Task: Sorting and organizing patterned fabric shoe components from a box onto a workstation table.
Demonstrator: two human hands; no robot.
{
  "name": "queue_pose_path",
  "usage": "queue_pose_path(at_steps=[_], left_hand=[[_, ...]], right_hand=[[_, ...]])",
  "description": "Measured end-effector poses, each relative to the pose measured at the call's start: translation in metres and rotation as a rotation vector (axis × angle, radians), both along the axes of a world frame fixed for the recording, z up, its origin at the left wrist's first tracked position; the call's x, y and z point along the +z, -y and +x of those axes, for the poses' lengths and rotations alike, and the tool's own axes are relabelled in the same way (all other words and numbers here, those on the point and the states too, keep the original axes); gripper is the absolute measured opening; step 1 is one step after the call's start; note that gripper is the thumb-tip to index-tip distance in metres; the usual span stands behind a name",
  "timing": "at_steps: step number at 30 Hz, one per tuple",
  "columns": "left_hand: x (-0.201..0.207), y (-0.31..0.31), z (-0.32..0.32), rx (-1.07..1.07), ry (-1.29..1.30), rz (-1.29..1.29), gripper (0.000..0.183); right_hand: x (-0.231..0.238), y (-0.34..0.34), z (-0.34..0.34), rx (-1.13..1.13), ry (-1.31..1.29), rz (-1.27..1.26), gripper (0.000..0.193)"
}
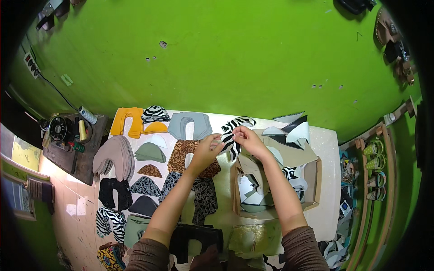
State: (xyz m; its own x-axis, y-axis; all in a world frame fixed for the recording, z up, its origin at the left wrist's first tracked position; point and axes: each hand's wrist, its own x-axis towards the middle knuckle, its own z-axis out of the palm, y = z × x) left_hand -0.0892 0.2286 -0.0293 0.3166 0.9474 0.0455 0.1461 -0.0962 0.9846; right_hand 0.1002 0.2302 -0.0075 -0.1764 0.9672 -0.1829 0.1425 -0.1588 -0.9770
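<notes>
Above the far middle of the table, a curved zebra-print shoe-upper piece is held up between my hands. My right hand pinches its right side between thumb and fingers. At its left edge, the fingers of my left hand are closed on the material. Just left of my hands lies a stack of grey U-shaped pieces, with brown leopard-print pieces in front of it. Under my right forearm stands an open cardboard box filled with mixed cut pieces.
Stacks of cut pieces cover the table's left side, among them orange, beige and black ones. At the far left, a dark side table bears thread spools. A wooden rack with green sandals stands right, beside heaped scraps.
</notes>
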Motion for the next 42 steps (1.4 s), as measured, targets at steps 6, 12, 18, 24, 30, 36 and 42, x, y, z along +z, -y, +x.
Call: queue_pose_path(at_steps=[6,12,18,24,30,36,42], left_hand=[[0.036,0.046,0.025,0.022,-0.094,-0.018,0.025],[0.048,0.113,0.052,0.075,0.301,-0.269,0.016],[0.041,0.174,0.085,0.12,0.408,-0.383,0.022],[0.018,0.235,0.108,0.097,0.294,-0.45,0.03],[0.021,0.276,0.136,0.124,0.377,-0.547,0.031],[0.03,0.29,0.162,0.079,0.352,-0.48,0.033],[0.04,0.3,0.175,-0.004,0.376,-0.454,0.034]], right_hand=[[0.033,0.05,0.02,0.007,-0.134,0.069,0.015],[0.037,0.115,0.039,0.032,-0.406,-0.04,0.032],[0.023,0.184,0.085,-0.217,-0.503,-0.089,0.028],[0.017,0.252,0.13,-0.442,-0.469,-0.207,0.032],[0.014,0.29,0.146,-0.404,-0.423,-0.133,0.031],[0.022,0.299,0.146,-0.312,-0.321,0.004,0.027],[0.024,0.309,0.149,-0.279,-0.319,-0.022,0.024]])
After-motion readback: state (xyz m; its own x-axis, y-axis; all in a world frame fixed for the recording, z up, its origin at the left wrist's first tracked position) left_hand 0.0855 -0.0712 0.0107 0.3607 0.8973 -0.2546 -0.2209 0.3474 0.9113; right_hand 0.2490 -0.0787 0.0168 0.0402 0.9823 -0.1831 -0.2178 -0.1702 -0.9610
